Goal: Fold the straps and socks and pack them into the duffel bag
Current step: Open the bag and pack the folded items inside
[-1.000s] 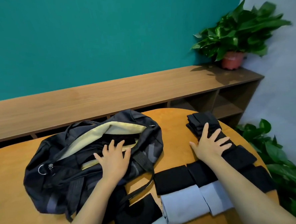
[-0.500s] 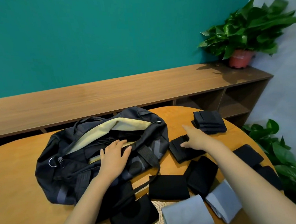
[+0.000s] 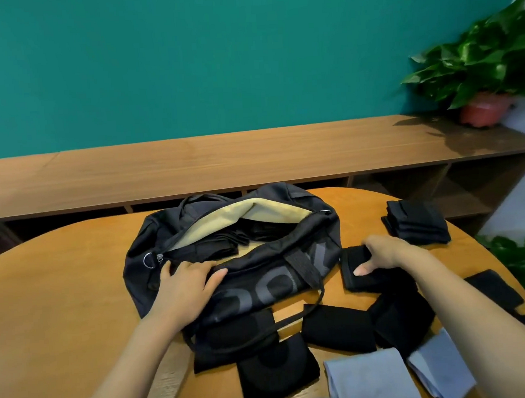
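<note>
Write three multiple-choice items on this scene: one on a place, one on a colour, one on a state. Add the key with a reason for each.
1. Where does the black stack lie relative to the bag?
A. left of it
B. right of it, on the table
C. inside it

2. What colour is the bag's lining?
A. pale yellow
B. red
C. white

3. What is the right hand doing?
A. lying flat on the table
B. reaching into the bag
C. gripping a black folded piece

Key:
1 B: the stack sits on the wood past the bag's right end.
2 A: the open mouth shows pale yellow fabric.
3 C: the thumb and fingers pinch the piece beside the bag.
</note>
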`<state>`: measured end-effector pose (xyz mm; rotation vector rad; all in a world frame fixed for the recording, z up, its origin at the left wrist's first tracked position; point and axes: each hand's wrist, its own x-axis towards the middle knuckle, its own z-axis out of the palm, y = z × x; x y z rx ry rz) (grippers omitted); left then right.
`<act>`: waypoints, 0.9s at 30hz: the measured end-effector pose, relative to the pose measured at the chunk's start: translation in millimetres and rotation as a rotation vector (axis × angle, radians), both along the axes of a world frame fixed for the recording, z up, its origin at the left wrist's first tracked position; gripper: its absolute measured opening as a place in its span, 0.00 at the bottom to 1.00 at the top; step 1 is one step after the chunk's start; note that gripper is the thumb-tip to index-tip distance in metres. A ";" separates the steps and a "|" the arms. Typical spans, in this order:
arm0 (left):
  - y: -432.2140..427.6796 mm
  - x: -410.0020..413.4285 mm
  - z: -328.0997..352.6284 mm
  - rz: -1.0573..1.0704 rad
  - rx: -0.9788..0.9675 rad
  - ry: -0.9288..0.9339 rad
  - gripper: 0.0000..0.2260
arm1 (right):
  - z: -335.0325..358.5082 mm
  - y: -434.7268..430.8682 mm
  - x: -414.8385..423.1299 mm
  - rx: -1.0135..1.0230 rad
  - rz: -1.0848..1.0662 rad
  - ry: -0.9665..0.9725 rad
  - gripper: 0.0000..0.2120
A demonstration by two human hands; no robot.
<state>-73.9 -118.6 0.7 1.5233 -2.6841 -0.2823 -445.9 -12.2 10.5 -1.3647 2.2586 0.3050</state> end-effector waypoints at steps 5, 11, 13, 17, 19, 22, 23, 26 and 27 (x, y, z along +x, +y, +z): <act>3.8 11.2 -4.9 -0.039 -0.026 -0.019 0.18 | 32.5 6.1 24.8 -0.121 -0.009 0.199 0.22; 7.9 17.1 -5.8 -0.184 -0.090 0.158 0.08 | 88.6 -5.7 84.9 -0.565 -0.002 0.331 0.25; 11.6 25.2 -5.8 -0.271 -0.198 0.205 0.12 | 97.7 -19.2 109.9 -0.742 -0.063 0.111 0.25; 23.0 41.0 -0.4 -0.475 -0.391 0.288 0.12 | 83.5 -62.9 158.4 -0.881 -0.233 -0.626 0.20; 29.6 46.4 3.1 -0.557 -0.496 0.279 0.11 | 76.4 -83.3 184.3 -0.889 -0.320 -0.869 0.17; 35.2 50.4 5.9 -0.631 -0.608 0.236 0.12 | 69.3 -110.1 213.8 -0.887 -0.378 -1.022 0.14; 36.1 51.9 8.1 -0.636 -0.621 0.232 0.12 | 66.8 -116.8 219.4 -0.888 -0.376 -1.000 0.14; 37.0 59.0 17.2 -0.609 -0.643 0.227 0.14 | 46.6 -124.5 220.6 -0.760 -0.345 -0.893 0.20; 37.0 62.7 19.2 -0.592 -0.638 0.228 0.14 | 37.2 -122.4 217.1 -0.686 -0.341 -0.876 0.22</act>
